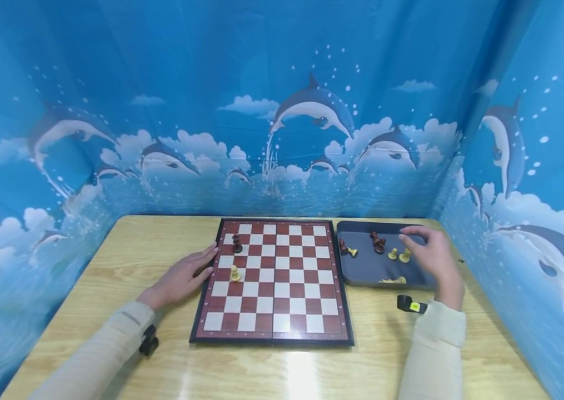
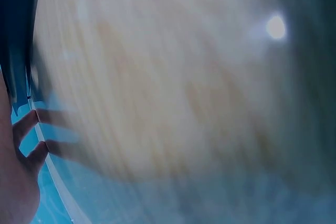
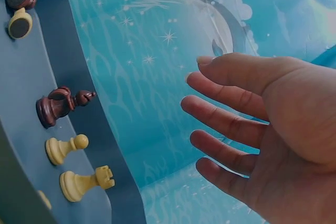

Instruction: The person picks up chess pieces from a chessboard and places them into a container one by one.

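The chessboard lies on the table, with a dark chess piece and a cream pawn upright on its left side. My left hand touches the board's left edge with relaxed fingers. Over the right end of the grey tray hovers my right hand, holding nothing. Its fingers are loosely extended in the right wrist view. Nearest below it stand a cream rook, a cream pawn and a dark bishop.
More pieces lie on their sides in the tray, among them a dark piece and a cream piece. A blue dolphin-print curtain hangs behind the wooden table and along its sides. Both wrists wear black camera mounts.
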The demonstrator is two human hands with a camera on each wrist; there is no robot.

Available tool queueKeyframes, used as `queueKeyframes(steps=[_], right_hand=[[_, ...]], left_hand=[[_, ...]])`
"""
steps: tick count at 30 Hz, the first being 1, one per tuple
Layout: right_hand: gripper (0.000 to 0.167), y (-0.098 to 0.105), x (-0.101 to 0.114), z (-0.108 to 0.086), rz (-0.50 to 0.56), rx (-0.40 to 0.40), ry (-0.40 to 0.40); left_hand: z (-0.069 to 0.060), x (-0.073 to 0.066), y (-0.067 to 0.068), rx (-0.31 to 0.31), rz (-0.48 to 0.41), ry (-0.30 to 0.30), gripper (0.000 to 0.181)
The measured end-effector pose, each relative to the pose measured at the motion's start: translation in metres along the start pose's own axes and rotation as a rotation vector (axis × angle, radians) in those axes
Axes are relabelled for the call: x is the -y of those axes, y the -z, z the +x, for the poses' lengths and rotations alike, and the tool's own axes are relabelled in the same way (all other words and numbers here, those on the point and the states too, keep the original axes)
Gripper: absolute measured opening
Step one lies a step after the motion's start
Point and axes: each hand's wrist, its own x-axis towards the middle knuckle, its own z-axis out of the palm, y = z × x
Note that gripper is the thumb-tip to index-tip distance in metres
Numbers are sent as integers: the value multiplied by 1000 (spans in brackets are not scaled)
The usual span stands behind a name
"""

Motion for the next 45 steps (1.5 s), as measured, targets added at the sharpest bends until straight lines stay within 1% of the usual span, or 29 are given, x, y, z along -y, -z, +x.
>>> queueKeyframes(steps=[7,14,22,28,31,37,41,45], right_hand=[[42,0,8,0,5,-20,38],[38,-5,21,1,8,-7,97],[38,-14,32,3,17,31,89],[37,-17,39,2,55,23,156],[35,-20,44,3,68,25,180],[30,-33,55,7,88,76,188],[27,-46,63,9,105,105,236],[27,-62,77,11,166,182,276]], left_hand=[[-2,1,0,-13,2,-8,59],[-1,0,-1,-21,7,-15,60],[0,-3,0,-26,-4,-27,59],[1,-3,1,-25,-13,-36,59],[1,-3,1,-37,-12,-49,60],[0,-3,1,-36,-19,-56,59],[-1,-1,1,-34,-13,-52,59],[-2,1,1,-35,-10,-52,60]])
